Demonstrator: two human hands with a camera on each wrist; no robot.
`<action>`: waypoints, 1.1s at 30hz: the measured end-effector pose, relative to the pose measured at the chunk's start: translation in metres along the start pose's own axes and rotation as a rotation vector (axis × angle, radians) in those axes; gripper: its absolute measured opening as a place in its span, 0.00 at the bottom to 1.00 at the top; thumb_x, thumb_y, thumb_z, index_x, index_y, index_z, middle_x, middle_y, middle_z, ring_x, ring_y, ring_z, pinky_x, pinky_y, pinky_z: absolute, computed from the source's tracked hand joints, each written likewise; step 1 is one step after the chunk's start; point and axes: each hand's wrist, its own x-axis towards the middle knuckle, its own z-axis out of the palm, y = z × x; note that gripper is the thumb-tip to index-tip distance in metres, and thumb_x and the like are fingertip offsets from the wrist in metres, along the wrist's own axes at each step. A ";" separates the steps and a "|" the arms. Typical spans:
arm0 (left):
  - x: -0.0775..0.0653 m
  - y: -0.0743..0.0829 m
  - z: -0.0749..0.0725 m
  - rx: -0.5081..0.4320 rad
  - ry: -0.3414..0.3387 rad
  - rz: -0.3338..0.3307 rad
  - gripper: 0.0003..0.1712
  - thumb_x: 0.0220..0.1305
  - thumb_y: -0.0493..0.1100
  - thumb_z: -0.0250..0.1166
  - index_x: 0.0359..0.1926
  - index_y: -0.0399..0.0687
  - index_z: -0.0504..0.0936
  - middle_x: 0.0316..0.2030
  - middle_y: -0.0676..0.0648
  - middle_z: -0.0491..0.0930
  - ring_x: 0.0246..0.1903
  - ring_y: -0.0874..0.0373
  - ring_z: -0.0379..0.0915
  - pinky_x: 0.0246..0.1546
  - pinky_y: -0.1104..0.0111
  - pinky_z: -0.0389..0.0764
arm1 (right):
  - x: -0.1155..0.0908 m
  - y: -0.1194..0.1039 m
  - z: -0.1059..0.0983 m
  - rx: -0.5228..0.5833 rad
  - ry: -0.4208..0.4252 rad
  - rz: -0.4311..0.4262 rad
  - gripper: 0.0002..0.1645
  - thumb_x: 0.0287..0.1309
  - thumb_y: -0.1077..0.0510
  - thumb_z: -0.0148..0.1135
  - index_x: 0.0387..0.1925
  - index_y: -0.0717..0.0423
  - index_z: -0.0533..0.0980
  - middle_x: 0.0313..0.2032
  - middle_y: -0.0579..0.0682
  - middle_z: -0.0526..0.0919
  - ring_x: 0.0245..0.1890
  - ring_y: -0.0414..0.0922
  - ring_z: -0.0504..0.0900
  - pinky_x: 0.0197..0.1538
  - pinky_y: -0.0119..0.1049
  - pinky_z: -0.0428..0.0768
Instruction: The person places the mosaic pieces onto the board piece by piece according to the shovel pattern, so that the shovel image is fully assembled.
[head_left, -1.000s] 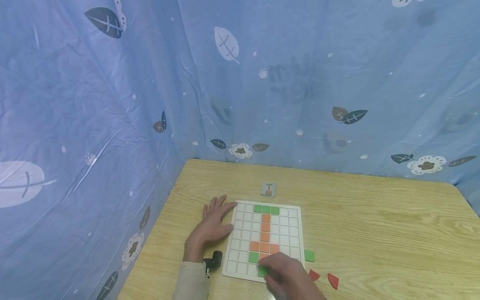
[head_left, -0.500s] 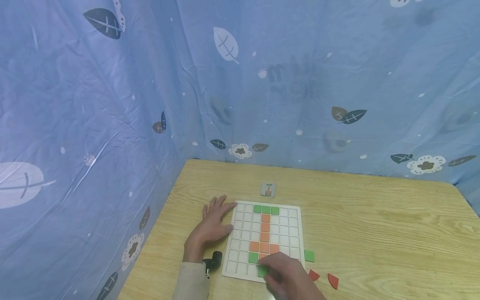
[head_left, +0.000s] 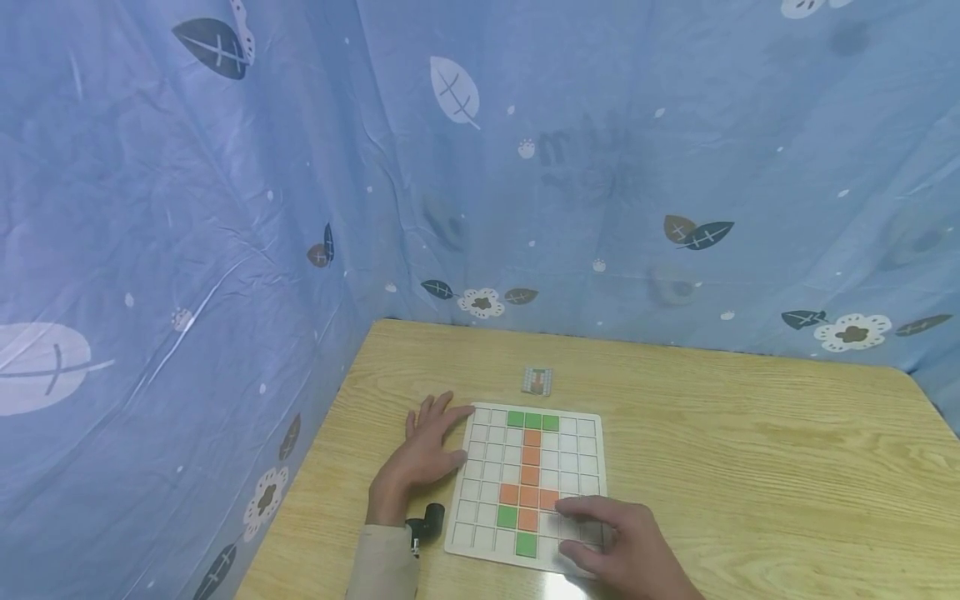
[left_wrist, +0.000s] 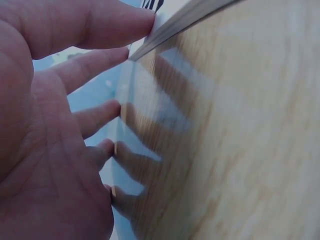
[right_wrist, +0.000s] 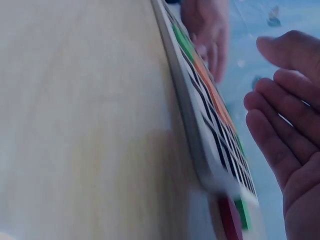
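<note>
A white grid board point(head_left: 483, 487) lies on the table, with square tiles set in its cells. Green tiles point(head_left: 533, 419) line part of the top row, above a column of orange tiles point(head_left: 530, 456). In the bottom row sits another green tile point(head_left: 527, 544). My left hand point(head_left: 423, 450) rests at the board's left edge, fingers spread; its thumb touches the board's side in the left wrist view. Over the lower right cells hovers my right hand point(head_left: 630, 542), thumb and fingers apart, holding nothing. From the right wrist, a red piece point(right_wrist: 230, 220) and a green tile point(right_wrist: 244, 215) show beyond the board.
A small pattern card point(head_left: 537, 381) lies on the wooden table point(head_left: 750, 433) behind the board. Near the left wrist is a black wrist camera point(head_left: 427, 523). Blue leaf-printed curtains point(head_left: 600, 167) hang along the table's back and left sides.
My right hand has let go of the green tile in the bottom row and moved right. It now covers the loose green tile and red pieces in the head view. My left hand stays put.
</note>
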 end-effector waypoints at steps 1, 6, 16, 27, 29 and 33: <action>0.000 0.000 0.000 0.000 0.000 0.000 0.43 0.60 0.37 0.69 0.79 0.56 0.75 0.87 0.36 0.54 0.88 0.31 0.34 0.85 0.32 0.29 | -0.001 0.000 -0.005 -0.010 -0.004 0.049 0.22 0.54 0.58 0.85 0.52 0.43 0.91 0.48 0.37 0.94 0.49 0.34 0.90 0.55 0.21 0.84; 0.001 0.000 0.000 0.002 -0.003 0.008 0.43 0.60 0.37 0.68 0.79 0.55 0.75 0.87 0.36 0.54 0.88 0.31 0.34 0.84 0.32 0.29 | -0.008 0.006 -0.030 0.022 -0.009 0.281 0.23 0.54 0.53 0.86 0.53 0.40 0.91 0.52 0.36 0.93 0.56 0.32 0.89 0.60 0.25 0.85; 0.000 -0.001 0.000 -0.004 -0.001 0.008 0.44 0.59 0.37 0.67 0.79 0.55 0.75 0.87 0.36 0.53 0.88 0.30 0.33 0.84 0.32 0.28 | -0.020 0.029 -0.064 0.025 0.019 0.470 0.27 0.53 0.48 0.86 0.56 0.39 0.90 0.55 0.38 0.93 0.56 0.27 0.86 0.51 0.23 0.85; -0.001 -0.001 0.000 0.000 -0.009 0.006 0.43 0.61 0.37 0.69 0.79 0.55 0.74 0.87 0.35 0.52 0.88 0.31 0.33 0.85 0.33 0.28 | -0.016 0.044 -0.073 -0.055 0.013 0.477 0.26 0.58 0.43 0.83 0.58 0.36 0.89 0.56 0.37 0.92 0.60 0.26 0.83 0.58 0.23 0.82; -0.001 -0.001 0.000 0.000 -0.008 0.008 0.43 0.61 0.37 0.69 0.79 0.55 0.74 0.87 0.35 0.53 0.88 0.30 0.33 0.84 0.32 0.28 | -0.016 0.045 -0.072 -0.060 0.016 0.468 0.25 0.58 0.42 0.83 0.58 0.35 0.89 0.56 0.36 0.92 0.60 0.27 0.83 0.59 0.22 0.80; -0.001 0.000 0.000 0.004 -0.005 0.012 0.43 0.61 0.37 0.69 0.79 0.54 0.74 0.87 0.35 0.53 0.88 0.30 0.33 0.84 0.32 0.29 | -0.018 0.046 -0.069 -0.078 0.008 0.453 0.25 0.58 0.42 0.83 0.58 0.33 0.88 0.57 0.35 0.91 0.61 0.28 0.83 0.60 0.21 0.78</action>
